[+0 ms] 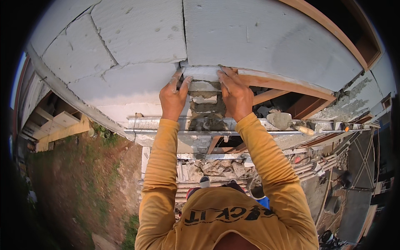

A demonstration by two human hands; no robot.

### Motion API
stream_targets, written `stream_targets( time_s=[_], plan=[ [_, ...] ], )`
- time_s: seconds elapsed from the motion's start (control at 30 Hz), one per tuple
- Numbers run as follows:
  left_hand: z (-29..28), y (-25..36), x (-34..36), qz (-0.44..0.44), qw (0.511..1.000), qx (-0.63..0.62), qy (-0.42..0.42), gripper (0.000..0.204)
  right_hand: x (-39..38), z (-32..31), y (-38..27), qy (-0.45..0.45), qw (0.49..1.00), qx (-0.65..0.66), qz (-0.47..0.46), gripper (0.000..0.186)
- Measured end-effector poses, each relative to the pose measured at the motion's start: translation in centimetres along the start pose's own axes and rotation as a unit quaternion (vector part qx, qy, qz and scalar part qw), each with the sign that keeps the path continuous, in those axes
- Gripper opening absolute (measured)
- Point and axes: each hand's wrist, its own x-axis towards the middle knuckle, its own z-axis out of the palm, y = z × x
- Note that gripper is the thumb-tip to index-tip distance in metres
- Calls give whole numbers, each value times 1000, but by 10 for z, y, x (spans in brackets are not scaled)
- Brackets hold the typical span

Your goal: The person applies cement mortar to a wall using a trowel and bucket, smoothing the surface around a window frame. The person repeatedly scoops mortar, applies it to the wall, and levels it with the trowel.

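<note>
A small white block piece (202,72) sits at the top of a narrow stack of mortared pieces (204,98), tucked beneath the large white wall blocks (137,37) and beside a wooden frame (287,85). My left hand (173,98) grips the left end of that piece, fingers curled at its edge with the thumb on its front. My right hand (236,96) grips the right end, fingers bent over it next to the frame. Grey mortar shows in the joints below. A mortar-coated trowel (280,119) with a pale handle (305,129) lies on a metal rail to the right.
Metal rails (158,131) cross the wall below my hands. My feet (205,182) show on bamboo poles (312,168) among rubble. A bucket (256,187) stands by my right side. Dirt and grass (83,179) lie far below at left, dark sheets and poles (356,196) at right.
</note>
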Motion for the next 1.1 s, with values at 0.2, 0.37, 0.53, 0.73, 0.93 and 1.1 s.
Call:
stream_targets(
  time_s=[0.2, 0.37, 0.53, 0.73, 0.93, 1.1],
  plan=[
    [-3, -5, 3, -19, 999, 20, -30, 34, -1, -1, 0, -22, 1000, 7, 21, 26],
    [-9, -5, 7, 1, 999, 27, -34, 34, -2, 2, 0, -9, 999, 27, 18, 25],
    [-10, 1, 13, 15, 998, 33, -43, 35, 0, 1, 3, -23, 999, 22, 22, 25],
    [-17, -2, -2, -21, 998, 46, -48, 34, -46, -56, 0, -32, 994, 100, 41, 25],
    [-32, 8, -99, -219, 971, -95, -15, 36, -142, -151, 138, -63, 979, -69, 179, 28],
    [-12, -14, -195, -349, 925, -144, 47, 27, -219, -216, 294, -296, 882, -291, 222, 51]
  ],
)
